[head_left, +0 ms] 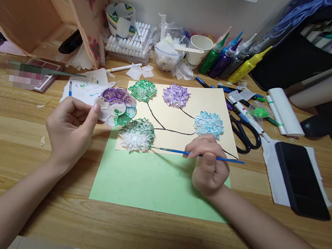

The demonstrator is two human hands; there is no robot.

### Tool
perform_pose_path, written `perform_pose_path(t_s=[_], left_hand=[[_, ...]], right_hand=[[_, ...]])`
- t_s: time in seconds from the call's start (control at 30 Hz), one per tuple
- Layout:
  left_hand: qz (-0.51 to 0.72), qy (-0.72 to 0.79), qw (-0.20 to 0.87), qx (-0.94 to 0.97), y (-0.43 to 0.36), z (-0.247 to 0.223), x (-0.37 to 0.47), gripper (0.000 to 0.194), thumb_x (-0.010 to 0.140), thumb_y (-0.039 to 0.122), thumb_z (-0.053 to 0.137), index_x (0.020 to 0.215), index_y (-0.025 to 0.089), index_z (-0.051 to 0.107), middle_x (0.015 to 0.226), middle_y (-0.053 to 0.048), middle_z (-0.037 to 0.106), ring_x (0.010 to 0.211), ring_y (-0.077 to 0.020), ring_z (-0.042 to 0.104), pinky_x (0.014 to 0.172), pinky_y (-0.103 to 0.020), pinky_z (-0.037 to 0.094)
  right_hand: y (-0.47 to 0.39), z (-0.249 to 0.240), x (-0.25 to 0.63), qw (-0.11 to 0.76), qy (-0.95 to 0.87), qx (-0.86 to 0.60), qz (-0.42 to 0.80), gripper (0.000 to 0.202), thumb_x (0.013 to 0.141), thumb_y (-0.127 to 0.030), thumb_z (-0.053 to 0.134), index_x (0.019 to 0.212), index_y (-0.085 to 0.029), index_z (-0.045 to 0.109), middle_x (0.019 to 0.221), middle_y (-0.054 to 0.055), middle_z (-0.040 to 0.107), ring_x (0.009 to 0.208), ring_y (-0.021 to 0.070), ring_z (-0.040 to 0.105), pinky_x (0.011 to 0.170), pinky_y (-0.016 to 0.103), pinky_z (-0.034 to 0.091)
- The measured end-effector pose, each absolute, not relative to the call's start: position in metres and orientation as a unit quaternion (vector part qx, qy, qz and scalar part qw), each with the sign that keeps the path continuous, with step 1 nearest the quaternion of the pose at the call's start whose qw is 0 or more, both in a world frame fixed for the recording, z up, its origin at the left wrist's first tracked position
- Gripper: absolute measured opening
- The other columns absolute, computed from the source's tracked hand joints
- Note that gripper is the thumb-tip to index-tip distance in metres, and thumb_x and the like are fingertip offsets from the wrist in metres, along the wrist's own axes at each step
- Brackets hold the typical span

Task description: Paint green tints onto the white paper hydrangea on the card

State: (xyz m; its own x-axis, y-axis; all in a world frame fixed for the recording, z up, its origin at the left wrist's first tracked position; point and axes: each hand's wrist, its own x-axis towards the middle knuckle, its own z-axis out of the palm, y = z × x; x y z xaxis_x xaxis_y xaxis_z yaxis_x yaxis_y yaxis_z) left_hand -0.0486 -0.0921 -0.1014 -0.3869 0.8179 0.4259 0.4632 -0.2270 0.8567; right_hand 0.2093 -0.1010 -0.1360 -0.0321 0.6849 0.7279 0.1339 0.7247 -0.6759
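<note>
My left hand [72, 130] pinches the edge of a flower-shaped paint palette [114, 108] smeared with purple, green and blue. A thin blue paintbrush [193, 154] is gripped in my right hand [211, 166], its tip pointing left close to a half green, half white paper pompom [136, 135]. That pompom sits on a cream sheet [179, 141], along with a green pompom [142, 90], a purple pompom [176, 95] and a blue-tipped pompom [209, 124]. Dark drawn lines run between them. Beneath the cream sheet lies a light green sheet [155, 186].
Behind the sheets stand several paint bottles [228, 58], a paper cup [199, 47], a plastic bowl [168, 55] and a box of white markers [131, 42]. Black scissors [243, 135] and a phone [301, 179] lie at right. A white paper scrap [84, 87] lies left of the palette.
</note>
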Motion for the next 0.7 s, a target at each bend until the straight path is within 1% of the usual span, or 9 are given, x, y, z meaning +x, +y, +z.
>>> perform_pose_path(t_s=[0.07, 0.17, 0.27, 0.37, 0.43, 0.47, 0.57, 0.7], left_hand=[[0.58, 0.597, 0.142, 0.535, -0.0916, -0.1014, -0.0481, 0.02, 0.071, 0.022, 0.075, 0.066, 0.016, 0.056, 0.063, 0.002, 0.06, 0.058, -0.0092, 0.061, 0.057, -0.02, 0.052], [0.575, 0.592, 0.142, 0.546, -0.0919, -0.1013, -0.0474, 0.019, 0.074, 0.023, 0.073, 0.067, 0.017, 0.056, 0.062, 0.002, 0.061, 0.056, -0.0096, 0.062, 0.055, -0.02, 0.052], [0.57, 0.589, 0.156, 0.552, -0.0935, -0.1023, -0.0474, 0.019, 0.077, 0.027, 0.07, 0.068, 0.02, 0.055, 0.062, 0.002, 0.062, 0.056, -0.0116, 0.063, 0.054, -0.023, 0.053], [0.562, 0.587, 0.178, 0.555, -0.0951, -0.1041, -0.0473, 0.02, 0.079, 0.031, 0.069, 0.069, 0.02, 0.055, 0.063, 0.002, 0.064, 0.057, -0.0118, 0.064, 0.055, -0.022, 0.053], [0.56, 0.586, 0.183, 0.556, -0.0961, -0.105, -0.0468, 0.02, 0.079, 0.03, 0.069, 0.07, 0.02, 0.054, 0.064, 0.002, 0.063, 0.057, -0.0107, 0.063, 0.054, -0.02, 0.052], [0.56, 0.585, 0.187, 0.556, -0.0966, -0.1052, -0.0464, 0.02, 0.08, 0.029, 0.068, 0.07, 0.019, 0.054, 0.063, 0.003, 0.062, 0.057, -0.0101, 0.063, 0.054, -0.02, 0.052], [0.558, 0.579, 0.209, 0.556, -0.0984, -0.1056, -0.0446, 0.019, 0.081, 0.028, 0.067, 0.07, 0.018, 0.054, 0.064, 0.002, 0.062, 0.057, -0.0098, 0.062, 0.055, -0.02, 0.051], [0.554, 0.58, 0.226, 0.553, -0.1006, -0.1061, -0.0432, 0.019, 0.081, 0.028, 0.066, 0.071, 0.018, 0.054, 0.064, 0.002, 0.062, 0.058, -0.0104, 0.062, 0.056, -0.021, 0.051]], right_hand=[[-0.1007, -0.1366, 0.209, 0.649, -0.67, -0.294, 0.207, 0.029, 0.097, -0.025, 0.036, 0.076, -0.021, 0.056, 0.058, 0.0, 0.055, 0.058, 0.0154, 0.051, 0.061, 0.033, 0.038], [-0.1014, -0.1369, 0.2087, 0.661, -0.66, -0.289, 0.208, 0.03, 0.097, -0.028, 0.036, 0.076, -0.022, 0.057, 0.056, -0.001, 0.055, 0.056, 0.0159, 0.05, 0.06, 0.033, 0.038], [-0.1035, -0.1359, 0.2079, 0.662, -0.653, -0.294, 0.222, 0.028, 0.097, -0.028, 0.037, 0.081, -0.022, 0.06, 0.061, 0.0, 0.06, 0.059, 0.0166, 0.053, 0.063, 0.034, 0.04], [-0.1064, -0.1338, 0.2071, 0.61, -0.695, -0.307, 0.225, 0.026, 0.097, -0.027, 0.037, 0.096, -0.023, 0.063, 0.081, 0.004, 0.069, 0.079, 0.0199, 0.061, 0.071, 0.036, 0.044], [-0.1079, -0.1321, 0.2068, 0.543, -0.749, -0.3, 0.232, 0.027, 0.096, -0.024, 0.038, 0.108, -0.023, 0.062, 0.095, 0.005, 0.07, 0.093, 0.021, 0.061, 0.078, 0.037, 0.046], [-0.1083, -0.1314, 0.2066, 0.516, -0.769, -0.295, 0.234, 0.028, 0.096, -0.023, 0.038, 0.112, -0.023, 0.061, 0.1, 0.005, 0.07, 0.097, 0.0208, 0.06, 0.081, 0.037, 0.046], [-0.1083, -0.1301, 0.2058, 0.467, -0.803, -0.286, 0.238, 0.029, 0.096, -0.02, 0.038, 0.116, -0.024, 0.058, 0.106, 0.004, 0.069, 0.103, 0.019, 0.057, 0.086, 0.034, 0.045], [-0.1078, -0.1319, 0.205, 0.452, -0.811, -0.285, 0.237, 0.03, 0.095, -0.017, 0.038, 0.118, -0.023, 0.057, 0.107, 0.004, 0.068, 0.105, 0.0178, 0.055, 0.089, 0.032, 0.045]])
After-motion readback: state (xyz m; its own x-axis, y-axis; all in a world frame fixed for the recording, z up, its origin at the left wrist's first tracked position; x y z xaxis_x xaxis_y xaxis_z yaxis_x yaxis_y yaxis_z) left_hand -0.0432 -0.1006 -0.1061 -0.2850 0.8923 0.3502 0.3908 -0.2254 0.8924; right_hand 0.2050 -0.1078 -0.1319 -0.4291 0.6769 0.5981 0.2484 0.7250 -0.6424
